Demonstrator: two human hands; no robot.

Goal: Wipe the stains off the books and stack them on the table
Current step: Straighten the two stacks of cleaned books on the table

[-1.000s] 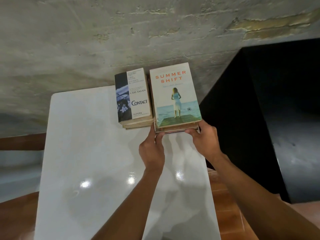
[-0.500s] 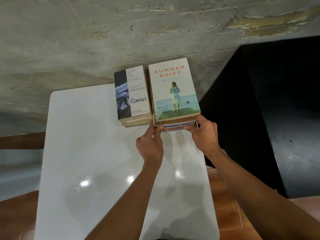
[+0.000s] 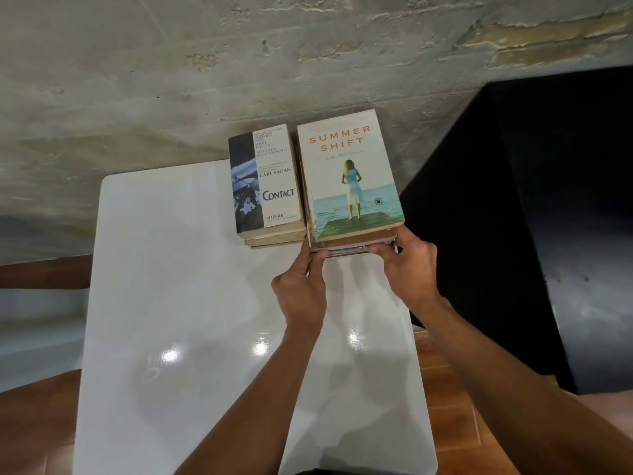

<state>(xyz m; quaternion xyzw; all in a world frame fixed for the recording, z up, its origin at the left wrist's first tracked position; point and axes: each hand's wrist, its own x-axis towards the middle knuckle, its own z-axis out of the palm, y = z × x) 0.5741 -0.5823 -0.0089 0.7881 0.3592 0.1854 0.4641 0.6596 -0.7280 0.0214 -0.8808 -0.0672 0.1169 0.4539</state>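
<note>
Two stacks of books stand side by side at the far end of the white table (image 3: 178, 269), close against the rough concrete wall (image 3: 171, 80); the right stack (image 3: 356, 243) is topped by the "Summer Shift" paperback (image 3: 349, 173), cover up, its long axis running away from the camera toward the wall, title end farthest and tilted slightly left; the left stack (image 3: 274, 238) is topped by the "Contact" paperback (image 3: 267, 180), lying parallel and just beside it, cover up too, with its near edge set a little farther back. The left hand (image 3: 301, 289) grips the near left corner of the right stack, thumb and fingers curled round the lower books; the right hand (image 3: 407, 265) holds the near right corner, fingers curled under the books' near edge and thumb up along the side; both forearms reach in from the bottom of the view. A black cabinet (image 3: 531, 217) stands right of the table; wooden floor (image 3: 34, 423) shows on both sides.
</note>
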